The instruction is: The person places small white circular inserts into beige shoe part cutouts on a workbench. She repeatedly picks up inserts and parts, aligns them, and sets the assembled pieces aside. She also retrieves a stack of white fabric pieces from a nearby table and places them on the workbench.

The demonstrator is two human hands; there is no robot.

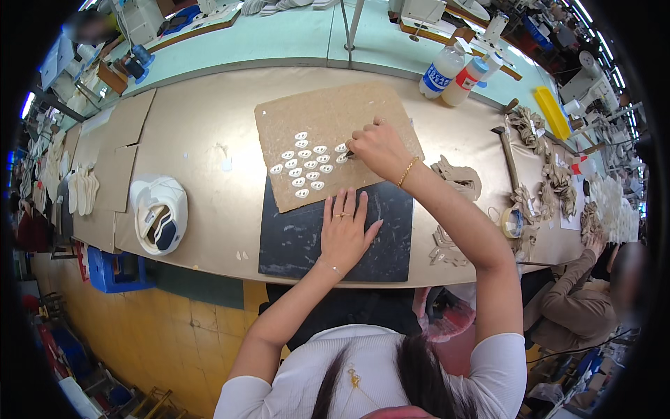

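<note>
My left hand [345, 227] lies flat with its fingers spread across a black board [293, 248], fingertips close to the near edge of a brown cardboard sheet [377, 105]. Rows of small white rounded pieces [305, 153] with dark spots lie on the cardboard. Over the right end of these rows, my right hand [378, 149] is closed around a small tool whose dark tip shows below the fingers. That tip is at a white piece [341, 158]; the rest of the tool is hidden by the hand.
Left stands a white cap-like item [159, 213]. Folded beige pieces [457, 178], a hammer [508, 157] and a tape roll [511, 222] lie right. Bottles [444, 68] stand at the back right. A co-worker [576, 307] sits at the far right.
</note>
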